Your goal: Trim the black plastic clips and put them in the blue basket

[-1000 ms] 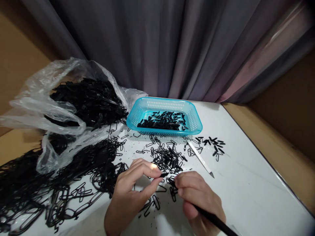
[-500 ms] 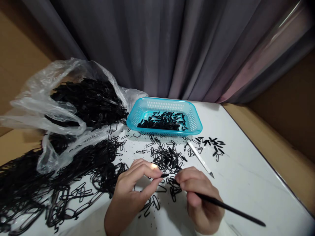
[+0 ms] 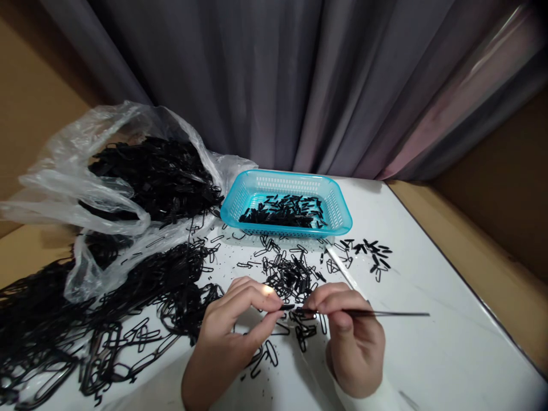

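My left hand [image 3: 240, 319] pinches a small black piece [image 3: 287, 307], apparently rubber or plastic, between thumb and forefinger. My right hand [image 3: 353, 337] is closed around slim black tweezers [image 3: 398, 313], whose rear end sticks out to the right. Their tips point left toward the small piece, close to it; whether they touch cannot be made out. Below and behind both hands lies a heap of small black loops and pieces [image 3: 291, 274] on the white table [image 3: 436, 274].
Behind the heap stands a blue basket [image 3: 226, 208] holding many short black pieces. At left, a clear plastic bag [image 3: 89, 200] spills black strips [image 3: 85, 308]. A white stick-like tool [image 3: 340, 265] and loose black pieces [image 3: 372, 251] lie at right. Grey curtains [image 3: 257, 85] hang behind.
My right hand has turned the tweezers from slanting down to the right to nearly level, and they now show edge-on. My left hand holds the small piece in the same place.
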`<state>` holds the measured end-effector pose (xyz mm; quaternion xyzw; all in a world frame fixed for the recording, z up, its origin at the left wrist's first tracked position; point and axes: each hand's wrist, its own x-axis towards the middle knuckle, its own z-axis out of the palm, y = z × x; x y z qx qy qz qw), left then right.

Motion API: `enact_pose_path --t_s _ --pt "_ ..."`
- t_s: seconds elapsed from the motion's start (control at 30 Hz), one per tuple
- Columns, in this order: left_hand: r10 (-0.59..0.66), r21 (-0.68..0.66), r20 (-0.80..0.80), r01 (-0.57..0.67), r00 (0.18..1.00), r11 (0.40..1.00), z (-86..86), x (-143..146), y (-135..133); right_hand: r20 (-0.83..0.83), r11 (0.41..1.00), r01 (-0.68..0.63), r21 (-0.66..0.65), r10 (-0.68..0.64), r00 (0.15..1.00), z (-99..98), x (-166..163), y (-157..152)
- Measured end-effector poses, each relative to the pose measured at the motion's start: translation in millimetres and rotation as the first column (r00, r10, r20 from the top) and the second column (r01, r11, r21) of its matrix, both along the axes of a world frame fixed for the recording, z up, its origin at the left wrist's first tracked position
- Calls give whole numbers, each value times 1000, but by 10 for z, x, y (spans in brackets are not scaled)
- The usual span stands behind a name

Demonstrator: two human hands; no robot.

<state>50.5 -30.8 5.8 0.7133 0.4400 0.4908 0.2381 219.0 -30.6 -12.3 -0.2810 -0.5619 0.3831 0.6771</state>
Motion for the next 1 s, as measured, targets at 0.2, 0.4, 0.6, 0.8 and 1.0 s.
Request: enact_pose_path --t_s 0.2,0.4,0.6,0.8,1.0 --pt "7 5 4 -7 1000 1000 -4 1 -3 -139 978 -112 -175 88 986 -5 -2 30" --pt "25 -11 3 -25 1000 1000 -16 -6 -3 -277 949 -165 -268 88 957 4 -5 89" --pt "45 -16 4 -45 999 999 -24 -10 -15 -220 950 -31 -309 -40 975 -3 24 136" --pt "53 -51 12 -53 999 997 -16 -9 -13 98 976 113 -186 -96 991 46 30 62" --pt "63 -208 113 -39 992 977 -40 -18 5 372 969 33 -246 63 926 74 -19 -19"
